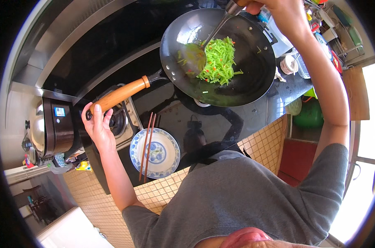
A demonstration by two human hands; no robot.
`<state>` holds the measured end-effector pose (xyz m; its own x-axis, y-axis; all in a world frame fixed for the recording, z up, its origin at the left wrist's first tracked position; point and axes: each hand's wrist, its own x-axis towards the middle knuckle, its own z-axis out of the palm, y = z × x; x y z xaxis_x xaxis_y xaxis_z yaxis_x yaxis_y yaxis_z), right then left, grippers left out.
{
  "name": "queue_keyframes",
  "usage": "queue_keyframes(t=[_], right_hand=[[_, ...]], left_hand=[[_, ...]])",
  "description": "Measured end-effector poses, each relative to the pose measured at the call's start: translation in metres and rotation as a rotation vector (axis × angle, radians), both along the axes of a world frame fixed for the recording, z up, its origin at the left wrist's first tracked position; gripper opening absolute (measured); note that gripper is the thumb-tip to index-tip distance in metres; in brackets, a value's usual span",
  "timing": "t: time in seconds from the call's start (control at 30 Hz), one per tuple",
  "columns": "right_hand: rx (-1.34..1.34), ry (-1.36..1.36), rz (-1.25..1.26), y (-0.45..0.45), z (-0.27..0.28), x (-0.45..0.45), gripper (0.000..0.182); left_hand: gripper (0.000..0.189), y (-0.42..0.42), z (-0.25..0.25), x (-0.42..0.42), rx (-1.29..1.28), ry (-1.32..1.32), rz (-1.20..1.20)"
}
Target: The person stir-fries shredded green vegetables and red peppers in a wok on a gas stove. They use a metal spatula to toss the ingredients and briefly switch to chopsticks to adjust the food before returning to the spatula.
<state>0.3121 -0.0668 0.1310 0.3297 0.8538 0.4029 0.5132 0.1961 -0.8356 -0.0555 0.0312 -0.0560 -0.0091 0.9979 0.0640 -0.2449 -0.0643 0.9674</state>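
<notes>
A black wok (249, 74) sits over the hob, its wooden handle (122, 94) pointing left. My left hand (100, 125) grips the far end of that handle, thumb along the top. At the upper edge, partly cut off, my right hand (269, 7) is closed around the handle of a metal wok spatula (218, 29). The spatula's blurred blade rests among shredded green vegetables (221, 62) with small red bits, piled in the wok's middle. Below the wok handle is a blue-patterned white plate (172, 155) with a pair of brown chopsticks (148, 144) laid across it.
A second gas burner (120, 121) lies under and beside my left hand. Further left stands a dark cooker with a shiny lid (37, 130). A small tub (289, 65) and plastic containers (302, 66) crowd the counter's right end, with a dish rack (345, 46) beyond.
</notes>
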Motion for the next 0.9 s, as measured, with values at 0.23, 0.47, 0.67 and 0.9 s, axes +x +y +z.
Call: queue_keyframes(t=[0.23,0.47,0.67,0.9], right_hand=[[-0.028,-0.182,0.102,-0.018,0.037,-0.007,0.007],[-0.255,-0.14,0.494,-0.011,0.035,0.005,0.016],[-0.349,-0.271,0.6,-0.025,0.049,0.009,0.012],[-0.112,-0.48,0.746,-0.019,0.028,0.034,0.007]], left_hand=[[0.038,0.001,-0.002,-0.003,0.009,0.009,-0.001],[0.036,-0.001,-0.003,-0.007,0.012,0.027,0.02],[0.036,0.0,-0.007,-0.005,0.018,0.036,0.014],[0.038,0.002,-0.005,-0.002,0.009,0.005,-0.009]])
